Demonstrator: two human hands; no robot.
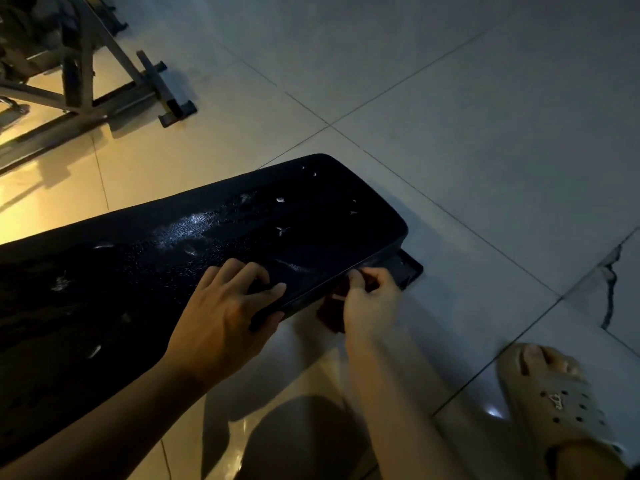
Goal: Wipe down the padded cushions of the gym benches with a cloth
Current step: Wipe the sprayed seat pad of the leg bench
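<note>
A long black padded bench cushion (214, 244) runs from the left edge to the middle of the head view, its cracked skin wet and shiny in streaks. My left hand (225, 306) lies on the cushion's near edge, fingers spread on top and the thumb hooked over the side. My right hand (370, 303) grips a dark red cloth (330, 306) and holds it against the cushion's near side edge, close to the far end. Most of the cloth is hidden behind that hand.
A grey metal gym frame (104, 77) stands on the floor at the upper left. Pale floor tiles (485, 133) surround the bench, with a crack (611, 285) at the right. A foot in a beige clog (554, 400) stands at the lower right. The bench's black base plate (408, 268) juts out below the cushion end.
</note>
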